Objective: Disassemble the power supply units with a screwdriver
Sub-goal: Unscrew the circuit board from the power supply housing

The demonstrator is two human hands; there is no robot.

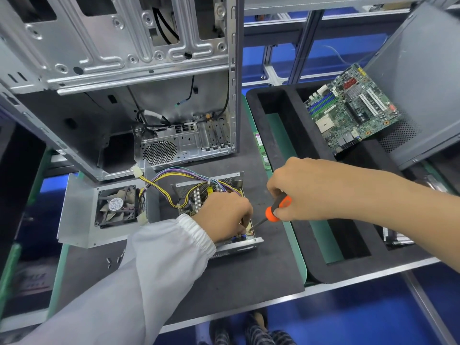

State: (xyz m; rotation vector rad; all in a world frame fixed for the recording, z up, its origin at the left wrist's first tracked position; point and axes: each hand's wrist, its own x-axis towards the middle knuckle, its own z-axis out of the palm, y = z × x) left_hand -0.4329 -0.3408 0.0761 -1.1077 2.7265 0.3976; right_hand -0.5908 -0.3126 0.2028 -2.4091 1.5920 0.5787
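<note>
Head view caught my left hand (224,215) reaching into the opened power supply unit (219,207), which lay on the dark mat (249,282) of the counter at about 6 o'clock from the empty computer case (149,95). My left fingers were curled down over the unit's circuit board, and their tips seemed to be pinching something small at the near right corner; I could not tell what. My right hand (306,192) gripped the orange-and-black handle of the screwdriver (273,210), fingers wrapped round it, the shaft slanting down toward 8 o'clock with its tip touching that same corner of the board, just beside my left fingertips.

The unit's metal cover (82,220), with its fan (117,207) still mounted, lay at 9 o'clock from the board, tied to it by a bundle of yellow and purple wires (169,188). A few loose screws (113,261) sat on the mat at 7 o'clock from the unit. A motherboard (353,108) rested tilted in the black foam tray (281,125) at 2 o'clock, well apart from my hands.
</note>
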